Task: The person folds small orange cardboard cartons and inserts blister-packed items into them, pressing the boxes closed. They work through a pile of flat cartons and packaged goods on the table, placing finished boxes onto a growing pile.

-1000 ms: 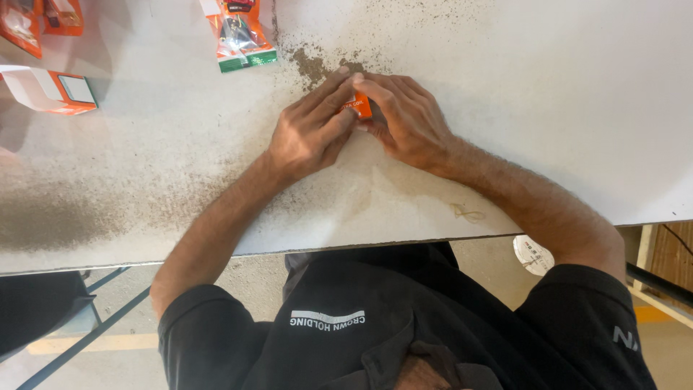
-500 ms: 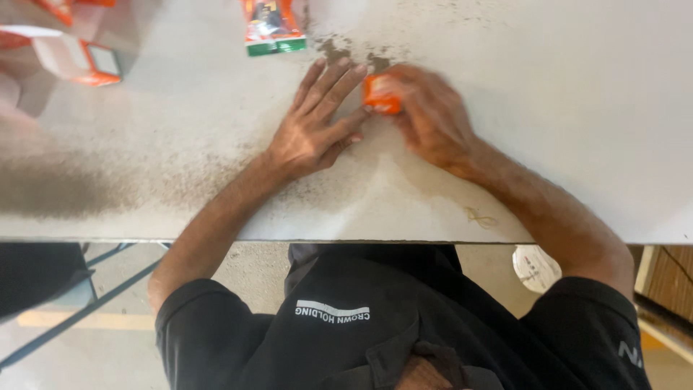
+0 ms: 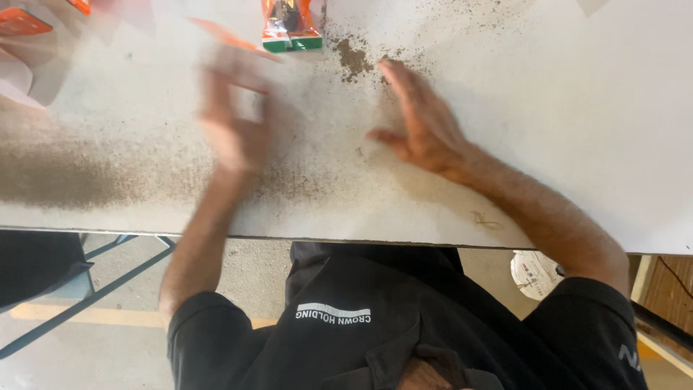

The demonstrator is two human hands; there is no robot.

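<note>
a white surface [image 3: 577, 108] with dark speckled stains fills the frame; an orange and green packet [image 3: 291, 25] lies at the top middle, orange boxes [image 3: 22, 20] at the upper left.

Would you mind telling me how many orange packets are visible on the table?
3, possibly more out of frame: one orange-and-green packet at the top centre, an orange packet at the top left corner, and an orange corner cut off beside it.

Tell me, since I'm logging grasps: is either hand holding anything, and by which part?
The right hand lies open on the white table, holding nothing. The left hand is motion-blurred; whether it holds anything cannot be told.
</note>
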